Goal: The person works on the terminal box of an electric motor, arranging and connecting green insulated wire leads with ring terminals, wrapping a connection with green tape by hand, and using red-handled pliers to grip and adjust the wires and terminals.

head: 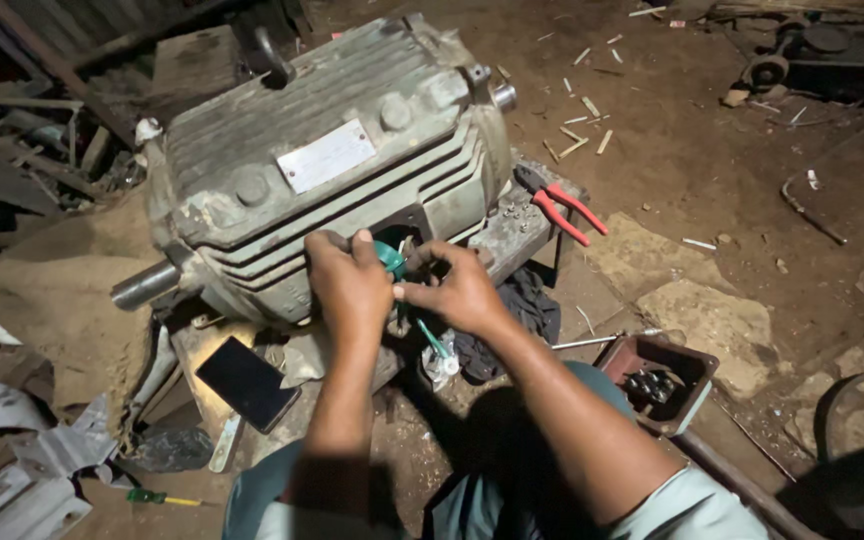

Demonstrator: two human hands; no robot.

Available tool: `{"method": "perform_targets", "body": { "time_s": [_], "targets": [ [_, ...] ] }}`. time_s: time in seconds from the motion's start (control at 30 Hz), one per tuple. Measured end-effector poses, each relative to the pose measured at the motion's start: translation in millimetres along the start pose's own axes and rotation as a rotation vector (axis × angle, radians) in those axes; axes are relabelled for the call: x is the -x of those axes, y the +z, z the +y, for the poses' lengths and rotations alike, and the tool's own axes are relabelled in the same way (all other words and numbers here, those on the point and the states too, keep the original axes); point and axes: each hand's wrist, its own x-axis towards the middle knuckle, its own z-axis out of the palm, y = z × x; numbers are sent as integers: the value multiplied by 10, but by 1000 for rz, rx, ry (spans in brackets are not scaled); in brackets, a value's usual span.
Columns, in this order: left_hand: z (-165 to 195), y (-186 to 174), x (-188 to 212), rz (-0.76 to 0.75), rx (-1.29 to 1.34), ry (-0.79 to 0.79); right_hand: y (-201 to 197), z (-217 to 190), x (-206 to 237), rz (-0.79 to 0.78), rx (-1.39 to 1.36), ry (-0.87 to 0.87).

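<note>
Both hands at the side opening of a large grey ribbed electric motor (332, 170), lying on its side on a low surface (527, 225), shaft stubs pointing out to either end. Left hand (349, 285) curled narrow, fingertips pressed to the rim of the opening. Right hand (457, 292) pinched shut on a green-handled tool (389, 258) (whether a screwdriver or something else, hard to tell), its handle poking up between the two hands, its long axis running from the right hand's fingers into the dark opening just ahead. Opening directly beyond both hands, slightly nearer the right. Red-handled pliers (564, 212) resting on the surface to the right of the right hand, apart from it. Dark phone (246, 382) lying below and left of the left hand. Open reddish terminal box (660, 380) on the ground beside the right forearm.
</note>
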Motion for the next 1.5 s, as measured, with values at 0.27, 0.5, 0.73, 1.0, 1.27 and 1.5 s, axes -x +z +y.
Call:
{"method": "perform_targets", "body": {
  "time_s": [0.27,0.5,0.73,1.0,1.27,1.5],
  "targets": [
    [285,-320,129,-107,-333,485,192,22,-26,48,52,-92],
    [139,-410,94,-214,-533,628,133,-150,23,-33,57,-162],
    [-255,-440,-148,-437,56,-60,-112,-268,91,-278,22,-55],
    [-169,-616,57,-414,-184,390,-400,-428,-111,-405,-133,-1],
    [44,-558,305,-238,-564,762,25,-710,-404,64,375,-45],
    [-137,-439,283,-300,-457,663,144,-583,-480,145,531,-323]
  ]
}}
